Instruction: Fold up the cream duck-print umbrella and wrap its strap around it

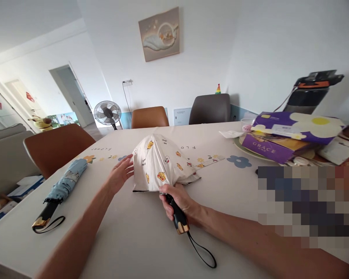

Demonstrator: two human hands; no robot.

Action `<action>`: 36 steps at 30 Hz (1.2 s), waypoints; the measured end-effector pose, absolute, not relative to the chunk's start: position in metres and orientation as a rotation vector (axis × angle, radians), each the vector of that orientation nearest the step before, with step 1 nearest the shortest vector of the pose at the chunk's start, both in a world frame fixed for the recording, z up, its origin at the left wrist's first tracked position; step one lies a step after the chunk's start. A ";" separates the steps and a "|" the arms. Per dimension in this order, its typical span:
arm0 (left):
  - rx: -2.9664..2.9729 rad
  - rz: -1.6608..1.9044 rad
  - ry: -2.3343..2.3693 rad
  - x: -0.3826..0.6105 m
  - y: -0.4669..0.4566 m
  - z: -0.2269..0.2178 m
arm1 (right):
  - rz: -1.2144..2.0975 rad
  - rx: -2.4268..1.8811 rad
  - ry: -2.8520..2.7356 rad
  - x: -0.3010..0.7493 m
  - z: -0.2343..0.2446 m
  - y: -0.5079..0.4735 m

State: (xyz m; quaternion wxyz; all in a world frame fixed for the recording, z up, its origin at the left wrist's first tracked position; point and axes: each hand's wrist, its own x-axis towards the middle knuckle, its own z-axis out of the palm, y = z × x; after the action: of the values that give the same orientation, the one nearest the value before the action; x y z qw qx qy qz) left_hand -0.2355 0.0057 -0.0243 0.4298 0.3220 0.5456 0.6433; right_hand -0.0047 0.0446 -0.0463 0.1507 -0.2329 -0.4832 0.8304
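Note:
A cream umbrella [154, 162] with yellow cartoon prints is in front of me, its canopy loosely folded and pointing away over the table. My right hand [177, 199] is wrapped round the top of its black and gold handle, from which a black wrist strap [203, 254] hangs. Beside the canopy's left edge is my left hand [122, 174], its fingers apart and stretched out; whether the fingertips touch the cloth I cannot tell. Further left, a light blue umbrella [68, 180] lies rolled up on the table, with a black and gold handle and a strap loop.
The pale table [128, 240] carries flower prints. On its right stand a purple tissue pack [296, 126], a purple box [267, 147] and a dark bottle [308, 95]. Chairs [149, 117] line the far side, with a fan [107, 112] behind. A blurred patch covers the right edge.

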 end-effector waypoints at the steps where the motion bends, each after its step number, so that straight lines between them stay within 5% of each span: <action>1: 0.805 1.634 1.369 -0.234 0.010 -0.022 | 2.381 -0.663 -1.394 -0.005 -0.046 0.044; 11: 1.174 1.582 2.304 -0.229 0.038 -0.053 | 2.344 -0.741 -1.321 -0.006 -0.044 0.044; 18: 1.240 1.331 2.372 -0.224 0.035 -0.063 | 2.280 -0.722 -1.421 -0.006 -0.047 0.041; 21: 1.331 1.490 2.476 -0.215 0.025 -0.050 | 2.210 -0.721 -1.460 -0.007 -0.046 0.038; 27: 1.761 1.767 1.949 -0.146 0.007 -0.025 | 2.067 -0.839 -1.523 -0.011 -0.044 0.033; 36: 1.042 1.703 1.673 -0.119 0.031 -0.003 | 2.025 -0.965 -1.605 -0.014 -0.044 0.031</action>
State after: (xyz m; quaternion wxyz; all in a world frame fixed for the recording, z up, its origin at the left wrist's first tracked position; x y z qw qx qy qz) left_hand -0.1192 0.0313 -0.0032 0.2654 0.3856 0.6192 0.6305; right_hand -0.0145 0.0314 -0.0439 0.1905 -0.3435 -0.5712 0.7207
